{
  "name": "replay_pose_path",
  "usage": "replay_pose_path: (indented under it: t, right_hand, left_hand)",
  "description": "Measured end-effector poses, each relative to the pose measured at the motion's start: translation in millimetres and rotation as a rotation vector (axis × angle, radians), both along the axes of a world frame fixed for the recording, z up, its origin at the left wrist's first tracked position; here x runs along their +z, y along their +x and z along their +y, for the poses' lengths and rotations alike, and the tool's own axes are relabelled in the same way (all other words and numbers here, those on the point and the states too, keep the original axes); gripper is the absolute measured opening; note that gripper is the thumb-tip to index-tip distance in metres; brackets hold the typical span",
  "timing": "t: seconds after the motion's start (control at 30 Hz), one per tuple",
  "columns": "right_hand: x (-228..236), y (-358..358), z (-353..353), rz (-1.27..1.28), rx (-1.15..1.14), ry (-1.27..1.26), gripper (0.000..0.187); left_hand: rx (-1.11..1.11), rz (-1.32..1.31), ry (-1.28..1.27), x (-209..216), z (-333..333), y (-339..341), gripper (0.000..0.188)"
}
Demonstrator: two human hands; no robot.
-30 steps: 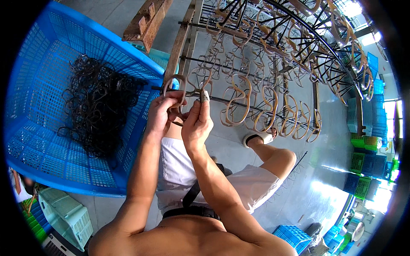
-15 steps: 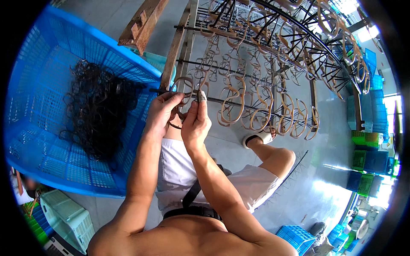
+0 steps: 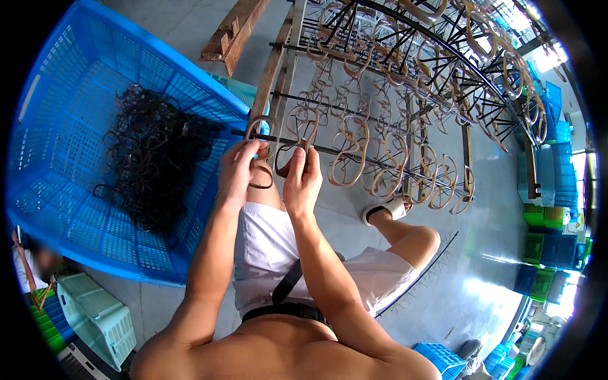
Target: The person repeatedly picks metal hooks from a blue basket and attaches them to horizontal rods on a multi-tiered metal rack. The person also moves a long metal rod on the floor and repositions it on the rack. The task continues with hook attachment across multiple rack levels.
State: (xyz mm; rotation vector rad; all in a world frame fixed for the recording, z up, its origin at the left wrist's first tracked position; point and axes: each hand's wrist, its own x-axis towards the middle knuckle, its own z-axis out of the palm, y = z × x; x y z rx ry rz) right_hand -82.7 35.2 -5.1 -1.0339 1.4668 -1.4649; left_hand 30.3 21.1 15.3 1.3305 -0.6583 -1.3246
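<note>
Two hands, left hand (image 3: 237, 170) and right hand (image 3: 303, 180), pinch one brown eyeglass frame (image 3: 278, 166) at mid-frame, apparently hanging it on the rack rod (image 3: 354, 156); next needs hooking it.

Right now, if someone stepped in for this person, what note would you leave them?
Left hand: fingers grip a brown frame at the rack's black rod.
Right hand: fingers pinch the same frame's other side.
Done: many frames hang along the rods.
Left: a dark heap of frames lies in the blue crate on the left; the held one is not clearly hung yet.
</note>
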Motion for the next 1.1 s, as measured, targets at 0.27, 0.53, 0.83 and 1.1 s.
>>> replay_pose_path:
  t: [0.27,0.53,0.83,1.1]
  right_hand:
    - [-49.4,-10.7,40.5,0.235,-0.046,0.092,0.045]
    - [-33.3,-28.5,100.1,-0.025,0.293,0.269,0.027]
    - [-3.0,-31.0,94.1,0.101,0.381,-0.184,0.051]
    - [50.7,-214.1,100.3,0.624,-0.334,-0.143,0.023]
  left_hand:
    - [-0.031,0.287,-0.125,-17.7,55.8,40.7,0.018]
    - [-0.174,0.137,-0.022,-7.0,107.7,28.7,0.015]
    - [-0.248,0.168,-0.101,14.4,96.6,-1.4,0.019]
    - [0.366,-0.867,-0.291,-27.0,55.4,89.0,0.019]
